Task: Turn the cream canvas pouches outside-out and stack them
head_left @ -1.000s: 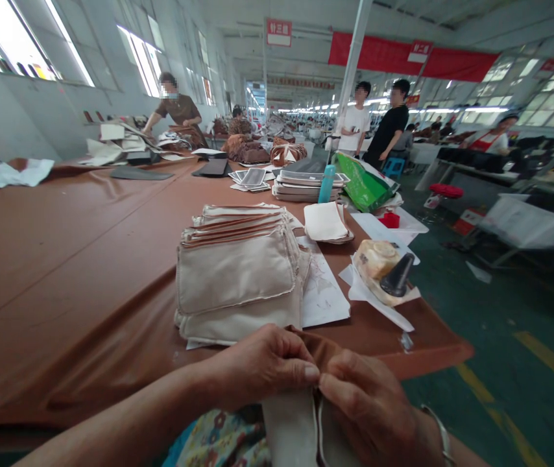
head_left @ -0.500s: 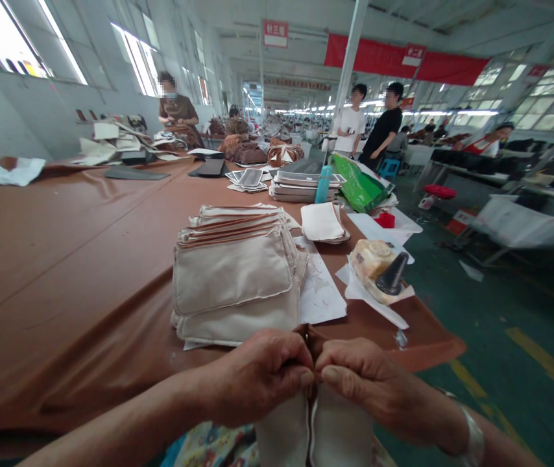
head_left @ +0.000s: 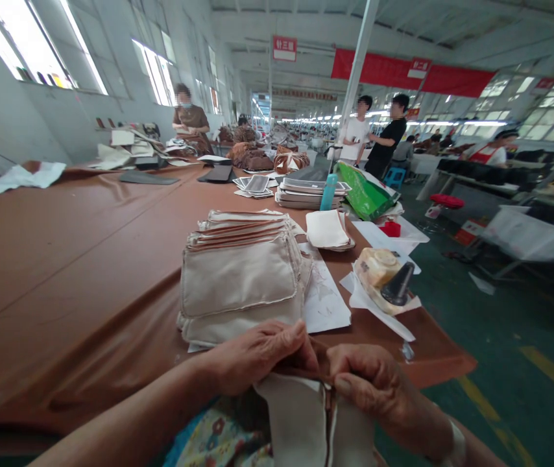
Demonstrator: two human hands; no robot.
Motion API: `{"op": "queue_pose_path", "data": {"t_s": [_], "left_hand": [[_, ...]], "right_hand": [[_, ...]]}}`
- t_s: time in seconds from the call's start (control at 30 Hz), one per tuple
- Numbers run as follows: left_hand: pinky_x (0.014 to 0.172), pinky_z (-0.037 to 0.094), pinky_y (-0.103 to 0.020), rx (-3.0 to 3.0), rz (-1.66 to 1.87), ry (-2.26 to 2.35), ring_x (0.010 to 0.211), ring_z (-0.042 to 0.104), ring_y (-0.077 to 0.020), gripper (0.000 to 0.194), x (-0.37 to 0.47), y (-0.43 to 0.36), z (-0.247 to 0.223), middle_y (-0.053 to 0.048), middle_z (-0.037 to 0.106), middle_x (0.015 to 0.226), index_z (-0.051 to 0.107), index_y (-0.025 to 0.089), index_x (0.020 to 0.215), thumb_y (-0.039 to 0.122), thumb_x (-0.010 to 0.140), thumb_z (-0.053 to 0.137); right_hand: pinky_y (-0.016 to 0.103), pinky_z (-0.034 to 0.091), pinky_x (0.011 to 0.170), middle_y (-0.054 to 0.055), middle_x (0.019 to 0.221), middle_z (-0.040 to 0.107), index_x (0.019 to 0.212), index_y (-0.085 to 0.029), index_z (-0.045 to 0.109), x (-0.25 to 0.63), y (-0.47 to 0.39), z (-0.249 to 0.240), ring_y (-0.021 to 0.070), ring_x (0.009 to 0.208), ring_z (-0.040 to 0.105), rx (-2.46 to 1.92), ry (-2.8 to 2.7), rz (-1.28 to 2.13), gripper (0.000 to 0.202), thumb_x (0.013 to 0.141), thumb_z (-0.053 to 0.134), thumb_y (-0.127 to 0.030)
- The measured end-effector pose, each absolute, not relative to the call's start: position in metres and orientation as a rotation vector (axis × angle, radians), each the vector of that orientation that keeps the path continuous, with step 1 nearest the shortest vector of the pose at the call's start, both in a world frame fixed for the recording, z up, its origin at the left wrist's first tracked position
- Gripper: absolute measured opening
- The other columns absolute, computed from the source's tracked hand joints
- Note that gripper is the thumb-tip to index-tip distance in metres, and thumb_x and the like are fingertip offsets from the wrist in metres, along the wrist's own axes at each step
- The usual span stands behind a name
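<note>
A beige and brown sewn piece point(head_left: 299, 415) hangs at the bottom centre, over patterned cloth, with a dark slit down its middle. My left hand point(head_left: 262, 357) has its fingers closed on the piece's brown upper edge, thumb raised. On the right side of the same edge, my right hand point(head_left: 367, 383) pinches the material between thumb and bent fingers. Just beyond my hands lies a stack of similar beige pieces point(head_left: 238, 279) with brown edges.
Brown material point(head_left: 87, 259) covers the table. At right are a tan block point(head_left: 378, 266) with a black cone point(head_left: 397, 284), white sheets, a turquoise bottle point(head_left: 328, 192) and a green bag point(head_left: 364, 191). Several people stand or sit farther back.
My left hand has shifted its grip leftward along the brown edge, and its thumb has risen. The hands are farther apart, and the top of the piece is spread wider. The view has shifted slightly.
</note>
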State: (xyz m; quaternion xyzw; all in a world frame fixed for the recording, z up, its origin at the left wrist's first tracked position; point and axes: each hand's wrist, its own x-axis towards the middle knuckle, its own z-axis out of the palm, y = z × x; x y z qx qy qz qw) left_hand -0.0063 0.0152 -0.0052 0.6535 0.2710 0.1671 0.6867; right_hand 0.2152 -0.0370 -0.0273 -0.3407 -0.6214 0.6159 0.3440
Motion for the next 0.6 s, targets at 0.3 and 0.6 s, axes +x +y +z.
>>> {"op": "queue_pose_path", "data": {"t_s": [0.3, 0.6], "left_hand": [[0.048, 0.023, -0.020, 1.582, 0.345, 0.458, 0.056, 0.029, -0.0076, 0.043, 0.001, -0.001, 0.005, 0.004, 0.037, 0.064, 0.048, 0.015, 0.072, 0.054, 0.090, 0.053], [0.048, 0.022, -0.023, 1.866, 0.145, 0.633, 0.055, 0.026, -0.0085, 0.047, -0.040, 0.009, 0.012, 0.005, 0.029, 0.060, 0.039, 0.017, 0.062, 0.052, 0.084, 0.061]], "right_hand": [[0.025, 0.029, 0.058, 0.000, 0.066, 0.046, 0.067, -0.016, 0.051, 0.209, -0.041, -0.022, 0.0129, 0.063, 0.039, -0.823, -1.586, 1.606, 0.033, 0.087, 0.062, -0.039], [0.024, 0.029, 0.056, 0.000, 0.069, 0.049, 0.077, -0.013, 0.060, 0.252, -0.016, -0.002, 0.0121, 0.061, 0.040, -0.845, -1.708, 1.688, 0.038, 0.089, 0.056, -0.049]]}}
